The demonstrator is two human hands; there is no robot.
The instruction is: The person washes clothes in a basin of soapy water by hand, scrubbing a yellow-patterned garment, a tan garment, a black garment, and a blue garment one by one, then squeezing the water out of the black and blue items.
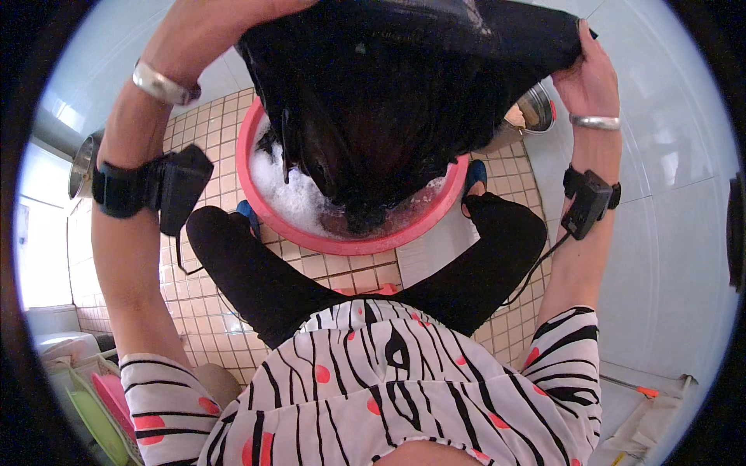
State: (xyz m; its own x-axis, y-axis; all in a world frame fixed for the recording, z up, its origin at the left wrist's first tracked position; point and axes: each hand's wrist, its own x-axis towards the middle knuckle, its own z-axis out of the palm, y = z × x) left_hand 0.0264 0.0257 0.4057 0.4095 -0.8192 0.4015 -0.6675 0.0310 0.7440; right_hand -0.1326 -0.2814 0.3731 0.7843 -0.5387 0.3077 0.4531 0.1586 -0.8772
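A wet black garment (384, 99) hangs stretched between my raised hands. My right hand (588, 78) grips its right upper corner, thumb on top. At the upper left my left hand (280, 7) holds the other side; its fingers are cut off by the picture's edge. The lower folds of the cloth hang down into a round pink basin (247, 180). White suds (285, 189) float on the water in the basin, mostly at its left side. Some dark cloth lies at the basin's left inner edge.
The basin stands on a tan tiled floor (210, 125) between my feet. Behind it at right is a metal pot (539, 108); another metal vessel (84, 166) stands far left. Green (96, 425) and pink plastic basins (111, 390) are at lower left. A pale wall (664, 175) rises at right.
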